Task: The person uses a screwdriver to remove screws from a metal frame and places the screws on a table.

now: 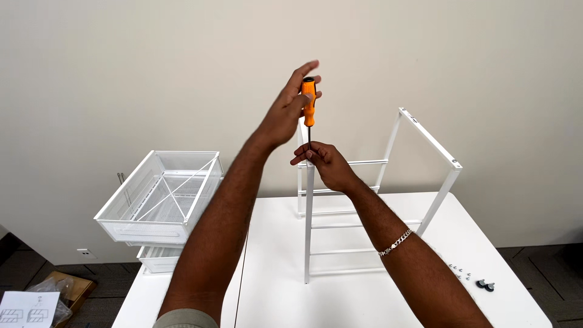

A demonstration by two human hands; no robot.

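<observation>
A white metal rack frame (419, 167) stands upright on the white table (340, 304). My left hand (288, 109) is raised above the frame's near left post, fingers loosely around the orange handle of a screwdriver (309, 100) that points straight down. Just below, my right hand (325, 163) pinches the screwdriver's dark shaft at the top of that post, with a silver bracelet on the wrist.
Two white wire mesh baskets (159, 195) are stacked at the table's left edge. Small screws (460, 271) and two dark casters (485, 285) lie at the right. A paper sheet (27, 307) and a box sit on the floor at lower left.
</observation>
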